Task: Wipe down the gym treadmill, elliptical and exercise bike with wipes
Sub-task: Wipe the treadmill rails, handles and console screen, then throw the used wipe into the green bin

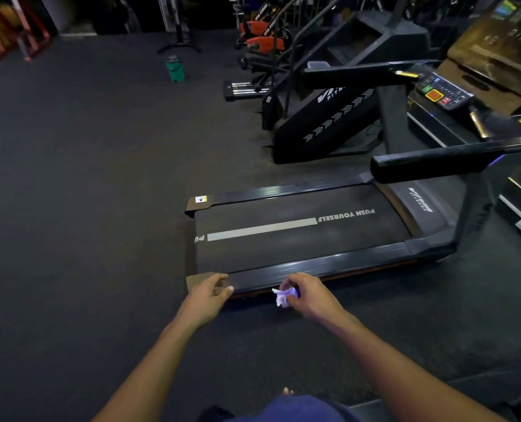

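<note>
Right grip (306, 295) pinching wipe (284, 296), treadmill (298, 236) side rail, dark gym floor (85, 178)

Bare forearms — no sleeves; blue garment (286, 408) at the lap.

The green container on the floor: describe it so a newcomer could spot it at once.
Start at the treadmill in front of the person, then look across the dark floor toward the back of the room. The green container stands alone there, left of the orange-trimmed machines, the only green thing on the floor.
</note>
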